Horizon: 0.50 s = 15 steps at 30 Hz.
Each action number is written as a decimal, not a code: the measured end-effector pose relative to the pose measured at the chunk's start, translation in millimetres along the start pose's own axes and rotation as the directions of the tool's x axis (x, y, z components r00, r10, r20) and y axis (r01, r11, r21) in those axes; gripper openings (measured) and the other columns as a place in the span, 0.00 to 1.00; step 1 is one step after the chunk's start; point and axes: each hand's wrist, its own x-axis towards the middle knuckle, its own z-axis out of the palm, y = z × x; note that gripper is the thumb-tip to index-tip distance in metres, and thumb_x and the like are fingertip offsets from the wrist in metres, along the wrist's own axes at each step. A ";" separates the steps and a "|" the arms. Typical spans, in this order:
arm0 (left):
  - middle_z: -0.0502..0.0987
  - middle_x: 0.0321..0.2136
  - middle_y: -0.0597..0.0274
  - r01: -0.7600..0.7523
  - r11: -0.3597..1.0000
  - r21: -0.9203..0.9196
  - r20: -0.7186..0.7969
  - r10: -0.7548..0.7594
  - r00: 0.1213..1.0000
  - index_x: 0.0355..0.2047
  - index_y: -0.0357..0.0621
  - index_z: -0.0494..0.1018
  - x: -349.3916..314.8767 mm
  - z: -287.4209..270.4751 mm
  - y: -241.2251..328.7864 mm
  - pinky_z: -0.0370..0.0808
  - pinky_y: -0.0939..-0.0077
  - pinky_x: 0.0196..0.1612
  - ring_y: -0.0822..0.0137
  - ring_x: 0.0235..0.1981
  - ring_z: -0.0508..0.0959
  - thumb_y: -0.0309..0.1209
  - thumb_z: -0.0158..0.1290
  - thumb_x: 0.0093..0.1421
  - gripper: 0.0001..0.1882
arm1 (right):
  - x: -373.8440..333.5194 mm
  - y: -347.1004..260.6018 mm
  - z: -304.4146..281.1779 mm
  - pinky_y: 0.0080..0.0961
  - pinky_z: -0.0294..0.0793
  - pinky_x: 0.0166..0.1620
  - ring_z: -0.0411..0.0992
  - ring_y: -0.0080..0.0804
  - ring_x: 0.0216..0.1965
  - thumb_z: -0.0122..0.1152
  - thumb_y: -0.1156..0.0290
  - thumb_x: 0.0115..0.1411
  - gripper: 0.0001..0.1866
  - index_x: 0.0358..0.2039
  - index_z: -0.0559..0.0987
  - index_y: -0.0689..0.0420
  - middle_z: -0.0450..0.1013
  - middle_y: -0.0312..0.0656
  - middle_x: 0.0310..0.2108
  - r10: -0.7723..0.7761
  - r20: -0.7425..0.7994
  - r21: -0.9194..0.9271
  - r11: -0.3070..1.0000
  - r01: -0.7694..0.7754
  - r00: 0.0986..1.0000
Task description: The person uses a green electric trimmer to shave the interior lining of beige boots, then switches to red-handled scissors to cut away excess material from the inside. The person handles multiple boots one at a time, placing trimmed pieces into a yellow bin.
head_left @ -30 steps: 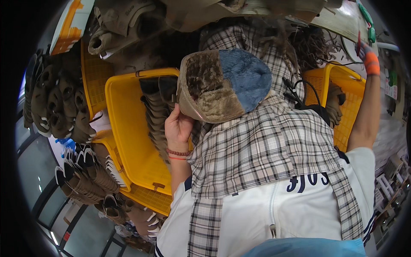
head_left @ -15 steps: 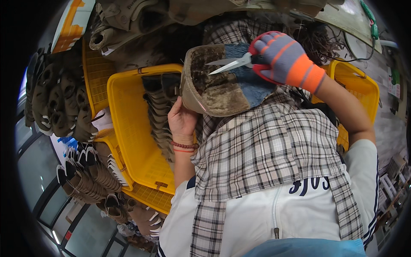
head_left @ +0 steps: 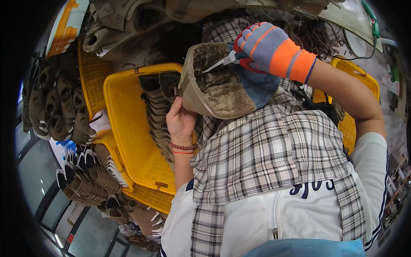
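My bare left hand [head_left: 181,122], with a bead bracelet at its wrist, grips a khaki shoe upper [head_left: 230,103] by its left edge. The upper's inside faces up and shows brown fleece lining, with blue fabric at its right end. Closed in a grey and orange glove, my right hand [head_left: 269,48] holds scissors [head_left: 223,61] with red handles. Their blades look nearly together and reach over the fleece. I cannot tell whether the tips touch it. My left fingers are mostly hidden beneath the upper.
Left of my hand stands a yellow basket [head_left: 114,124] with stacked dark uppers [head_left: 155,112] inside. More brown uppers [head_left: 55,100] hang in bundles at the far left. Several shoe pieces [head_left: 188,9] lie at the top. Another yellow basket [head_left: 371,82] is at the right.
The scissor blades, spread apart before, have come nearly together. My right hand has shifted slightly left and up. The left hand keeps its hold on the upper.
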 end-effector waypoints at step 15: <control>0.57 0.58 0.41 0.010 1.000 -0.005 -0.017 -0.010 1.000 0.59 0.33 0.54 3.1 -2.3 3.7 0.49 0.51 0.63 0.48 0.62 0.54 0.33 0.38 0.65 0.25 | 11.2 -0.5 7.1 0.23 0.71 0.39 0.73 0.30 0.34 0.64 0.60 0.46 0.12 0.29 0.77 0.52 0.73 0.36 0.28 -0.006 -0.009 -0.009 1.000 0.006 1.000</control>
